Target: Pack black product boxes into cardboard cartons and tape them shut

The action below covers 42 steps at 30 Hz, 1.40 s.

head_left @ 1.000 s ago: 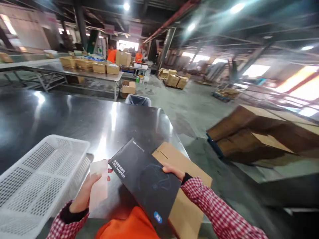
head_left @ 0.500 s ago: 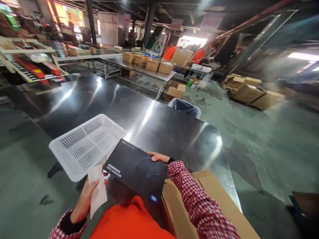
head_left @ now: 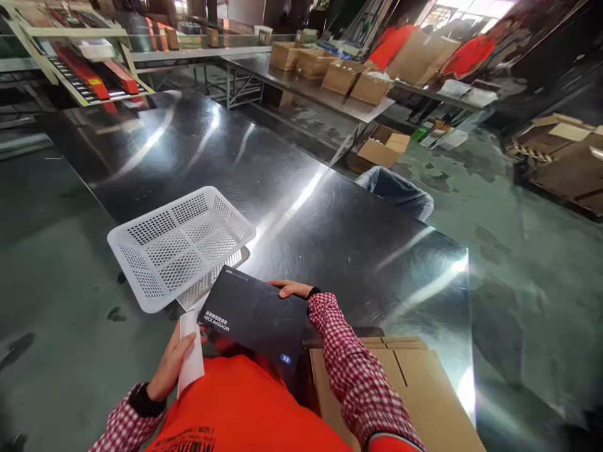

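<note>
Black box (head_left: 254,311), only one, I am gripping at its far edge with my right hand (head_left: 294,289), long axis slanting left-up; my left hand (head_left: 172,364) is pinching one white paper (head_left: 191,351) beside one basket (head_left: 179,245).

Steel tabletop (head_left: 301,207): large, polished, streaked with reflected overhead light. Floor (head_left: 518,263): grey-green concrete, stained and scuffed. Second long steel table (head_left: 330,100) behind, carrying open cardboard boxes (head_left: 343,75). Roller rack (head_left: 75,69) at far left, tilted, with red rails. Bin with a dark liner (head_left: 400,191) just beyond the tabletop's far edge. Open carton (head_left: 381,147) on the floor under the second table. Stacked flat cardboard (head_left: 565,157) at right. Bright daylight at the far end.
</note>
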{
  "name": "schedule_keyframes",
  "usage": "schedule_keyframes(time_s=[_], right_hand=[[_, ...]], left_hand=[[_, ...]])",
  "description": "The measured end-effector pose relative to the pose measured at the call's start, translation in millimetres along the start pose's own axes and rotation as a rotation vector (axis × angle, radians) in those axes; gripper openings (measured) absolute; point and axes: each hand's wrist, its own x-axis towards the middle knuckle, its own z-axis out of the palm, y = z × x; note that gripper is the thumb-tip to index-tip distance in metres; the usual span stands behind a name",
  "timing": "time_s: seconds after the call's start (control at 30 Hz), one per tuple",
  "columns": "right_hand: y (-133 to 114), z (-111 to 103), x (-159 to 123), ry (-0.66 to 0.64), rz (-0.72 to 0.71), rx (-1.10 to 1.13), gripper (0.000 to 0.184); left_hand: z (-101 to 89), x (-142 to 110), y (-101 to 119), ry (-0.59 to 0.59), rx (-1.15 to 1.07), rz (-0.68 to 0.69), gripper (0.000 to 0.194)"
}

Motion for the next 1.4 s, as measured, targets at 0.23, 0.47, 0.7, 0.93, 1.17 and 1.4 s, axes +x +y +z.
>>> schedule_keyframes(time_s=[0.23, 0.47, 0.7, 0.93, 1.17, 1.4], right_hand=[[-1.9, -23.5, 6.9, 0.222, -0.094, -0.051, 0.045], [-4.4, -23.6, -37.0, 0.643, -0.393, -0.107, 0.047], [41.4, 95.5, -69.4, 0.698, -0.576, -0.921, 0.070], [81.7, 146.9, -6.9, 0.793, -0.478, -1.423, 0.085], [95.0, 139.5, 4.0, 0.929, -0.490, -1.625, 0.075], [94.0, 139.2, 6.1, 0.934, -0.471, -1.622, 0.078]], left_hand=[[21.5, 5.1, 2.2, -0.054, 0.015, -0.011, 0.080], [33.3, 5.0, 4.2, 0.016, -0.053, -0.106, 0.084], [29.5, 9.8, 14.5, -0.022, -0.078, -0.119, 0.080], [21.1, 17.1, 23.2, -0.101, -0.058, -0.112, 0.075], [8.8, 22.8, 22.8, -0.171, -0.117, -0.067, 0.070], [6.9, 22.9, 18.5, -0.193, -0.156, -0.062, 0.062]])
